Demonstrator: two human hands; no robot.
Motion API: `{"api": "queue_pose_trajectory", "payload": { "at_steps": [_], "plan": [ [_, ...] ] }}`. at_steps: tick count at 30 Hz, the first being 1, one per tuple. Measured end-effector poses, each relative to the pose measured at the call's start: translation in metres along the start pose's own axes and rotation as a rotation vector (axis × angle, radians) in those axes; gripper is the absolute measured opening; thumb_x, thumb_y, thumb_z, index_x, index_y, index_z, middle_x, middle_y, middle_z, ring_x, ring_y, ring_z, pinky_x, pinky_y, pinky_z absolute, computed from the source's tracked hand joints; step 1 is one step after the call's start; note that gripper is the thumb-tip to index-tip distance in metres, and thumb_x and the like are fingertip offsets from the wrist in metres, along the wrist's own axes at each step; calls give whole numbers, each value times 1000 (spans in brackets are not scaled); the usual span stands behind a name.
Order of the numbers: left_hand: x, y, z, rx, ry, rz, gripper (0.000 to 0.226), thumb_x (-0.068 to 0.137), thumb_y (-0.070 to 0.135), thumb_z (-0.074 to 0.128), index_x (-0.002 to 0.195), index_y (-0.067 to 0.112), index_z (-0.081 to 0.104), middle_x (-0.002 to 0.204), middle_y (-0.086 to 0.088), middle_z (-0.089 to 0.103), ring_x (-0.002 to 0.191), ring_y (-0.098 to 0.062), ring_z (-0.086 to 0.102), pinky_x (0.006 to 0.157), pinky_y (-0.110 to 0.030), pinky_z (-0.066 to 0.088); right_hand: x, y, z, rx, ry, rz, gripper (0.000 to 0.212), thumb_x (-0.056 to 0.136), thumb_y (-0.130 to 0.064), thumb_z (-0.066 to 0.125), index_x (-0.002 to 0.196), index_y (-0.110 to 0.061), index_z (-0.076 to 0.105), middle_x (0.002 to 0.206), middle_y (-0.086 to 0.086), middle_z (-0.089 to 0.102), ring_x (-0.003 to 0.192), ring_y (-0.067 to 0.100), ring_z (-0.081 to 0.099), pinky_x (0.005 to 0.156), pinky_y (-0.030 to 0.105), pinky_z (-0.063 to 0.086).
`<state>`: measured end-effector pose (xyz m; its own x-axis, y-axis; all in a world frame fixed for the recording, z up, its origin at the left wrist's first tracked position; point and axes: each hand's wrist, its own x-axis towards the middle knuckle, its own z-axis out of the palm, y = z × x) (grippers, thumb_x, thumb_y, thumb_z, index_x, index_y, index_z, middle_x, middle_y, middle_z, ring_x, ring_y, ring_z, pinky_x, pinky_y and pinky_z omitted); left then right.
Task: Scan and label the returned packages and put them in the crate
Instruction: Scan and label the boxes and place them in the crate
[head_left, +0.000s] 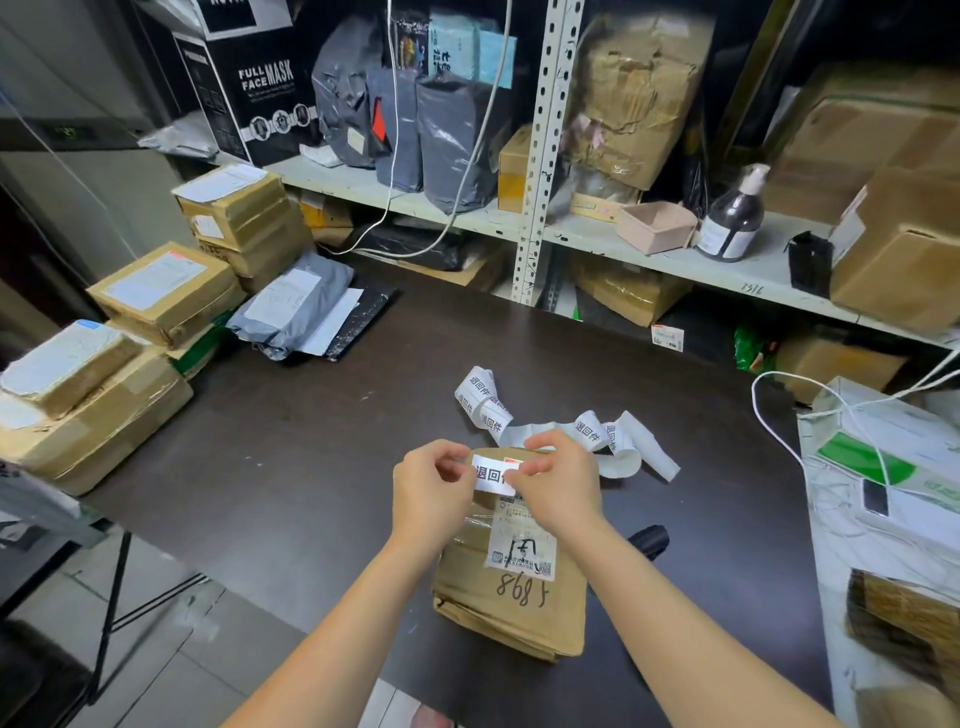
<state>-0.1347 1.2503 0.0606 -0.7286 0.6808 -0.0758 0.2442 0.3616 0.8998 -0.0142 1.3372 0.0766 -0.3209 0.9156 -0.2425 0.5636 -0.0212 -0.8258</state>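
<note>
A brown cardboard package with a shipping slip and a handwritten number lies on the dark table in front of me. Above its far end I hold a white label printed with black characters. My left hand pinches the label's left edge, and my right hand pinches its right edge. A curled strip of the same labels lies on the table just beyond my hands. No crate is clearly in view.
Stacked cardboard boxes and grey mailer bags sit at the table's left. Metal shelves with parcels, a pump bottle and cables stand behind. A white box with a green logo and a white cable are at right. A black object lies beside the package.
</note>
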Motion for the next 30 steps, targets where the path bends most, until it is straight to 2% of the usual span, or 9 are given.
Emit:
{"api": "queue_pose_trajectory", "payload": {
  "at_steps": [3,10,13,16,18,20,21,25,30],
  "plan": [
    [0,-6,4,77,-7,43,20,82,7,66,85,25,72,70,6,66,66,-4,60,58,-7,41,1,5,11,-51,36,-6,30,78,-11,81,99,-22,63,83,-7,67,83,13,65,73,31,55],
    [10,-23,-1,122,-44,111,11,85,12,68,84,21,74,78,9,67,72,-5,61,63,-11,44,4,10,19,-145,84,-78,16,80,-15,78,85,-25,67,82,-16,64,81,5,65,78,26,54],
    [13,-30,-2,103,-69,125,12,85,15,69,84,25,74,77,11,68,74,-4,61,64,-12,45,3,11,22,-234,64,-125,14,80,-25,81,90,-27,72,86,-18,64,72,-7,59,66,5,43],
    [17,-37,-2,67,-112,101,15,88,18,69,89,31,75,85,8,64,76,-2,61,69,-18,49,1,16,27,-274,44,-188,14,85,-23,79,99,-23,77,101,-9,66,76,1,60,66,0,39],
    [20,-42,-3,37,-137,92,14,89,21,71,89,35,75,88,8,62,76,0,62,69,-19,49,0,19,30,-294,7,-194,15,91,-26,73,105,-26,78,111,-8,61,88,11,63,74,10,46],
    [23,-45,-3,32,-151,97,8,85,29,77,91,36,76,89,10,63,73,-1,63,68,-20,49,-2,21,33,-338,-14,-181,19,96,-33,66,111,-32,76,112,-12,54,94,15,62,81,33,54],
    [23,-44,-3,39,-145,96,12,81,35,80,92,35,75,89,11,64,70,-2,63,66,-20,50,-4,23,34,-370,-13,-192,21,97,-36,63,114,-36,74,110,-14,51,92,15,61,79,38,54],
    [24,-41,3,40,-86,19,34,73,42,83,97,36,61,81,12,64,62,-6,61,61,-26,53,-8,26,32,-506,-11,-282,26,100,-41,55,123,-45,67,108,-15,43,84,13,55,76,35,50],
    [27,-43,8,5,-87,-8,17,78,34,79,86,39,65,75,14,67,64,-2,61,61,-24,51,-9,27,30,-621,-40,-370,32,102,-42,49,132,-50,58,116,-9,45,93,14,54,64,32,44]
  ]
}}
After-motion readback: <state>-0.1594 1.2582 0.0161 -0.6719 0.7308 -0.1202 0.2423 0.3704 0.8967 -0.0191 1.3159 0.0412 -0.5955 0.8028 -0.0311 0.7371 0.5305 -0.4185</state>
